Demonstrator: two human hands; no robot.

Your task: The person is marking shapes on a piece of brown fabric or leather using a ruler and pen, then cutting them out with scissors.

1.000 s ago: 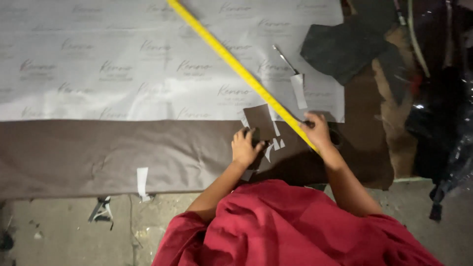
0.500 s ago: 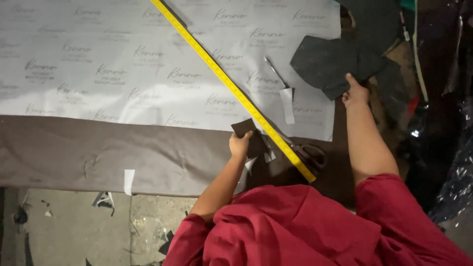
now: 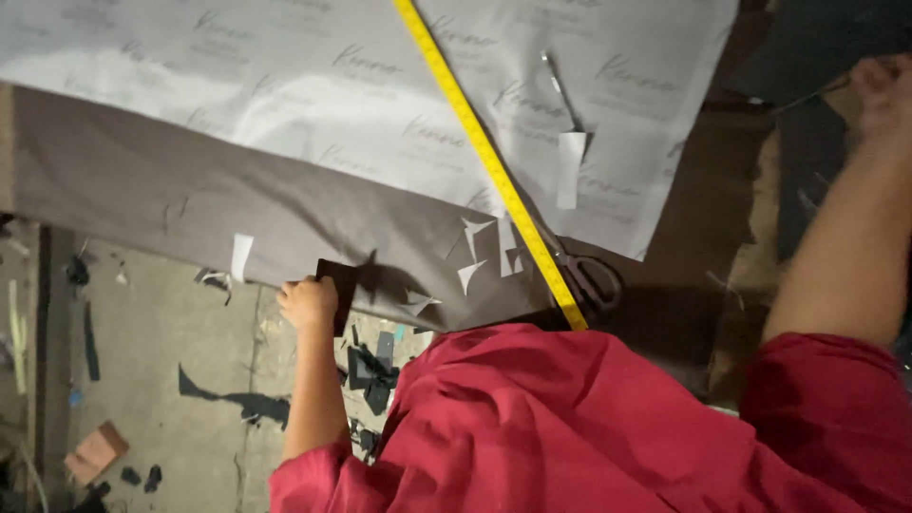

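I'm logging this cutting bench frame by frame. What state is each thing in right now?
left hand: shut on the small dark piece
right hand: reaching to the dark sheet, grip unclear
yellow ruler: flat, diagonal across the printed paper
scissors: lying untouched beside the ruler
brown fabric: spread flat

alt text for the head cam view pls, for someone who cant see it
Seen from above, a person in a red shirt holds a small dark scrap in the left hand at the edge of a brown fabric sheet, while the right hand reaches toward dark pieces at upper right. A yellow ruler crosses the white paper, with scissors near its lower end.
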